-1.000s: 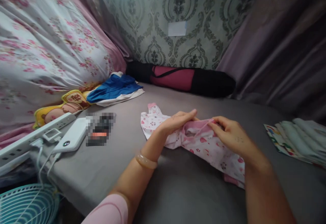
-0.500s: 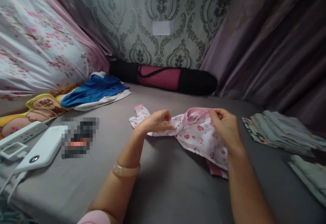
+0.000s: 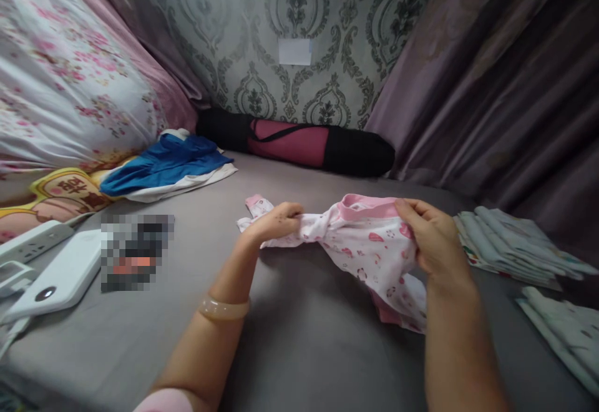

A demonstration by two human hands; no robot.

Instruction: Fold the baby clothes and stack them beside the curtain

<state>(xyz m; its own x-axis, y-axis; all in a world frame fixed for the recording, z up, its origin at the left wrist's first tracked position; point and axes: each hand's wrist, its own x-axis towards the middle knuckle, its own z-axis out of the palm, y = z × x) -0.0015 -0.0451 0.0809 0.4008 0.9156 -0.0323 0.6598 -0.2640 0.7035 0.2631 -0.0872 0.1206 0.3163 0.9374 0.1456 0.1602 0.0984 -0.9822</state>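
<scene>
A small white garment with pink hearts and a pink waistband (image 3: 360, 243) is stretched between both hands just above the grey bed sheet (image 3: 299, 343). My left hand (image 3: 276, 221) is closed around one leg of the garment near its pink cuff. My right hand (image 3: 433, 240) grips the waistband end, fingers curled over the pink edge. The garment's other leg hangs down below my right hand onto the sheet.
Folded cloths are stacked at the right (image 3: 510, 240), with more at the far right edge (image 3: 561, 331). A blue garment (image 3: 163, 162) lies at the back left by a floral duvet (image 3: 60, 87). A white power bank (image 3: 56, 278) and power strip sit left. A black-and-pink roll bag (image 3: 299, 143) lies against the wall.
Both hands have lifted the garment and pulled it out between them; my right hand moved rightward with the waistband. The view has shifted to the right.
</scene>
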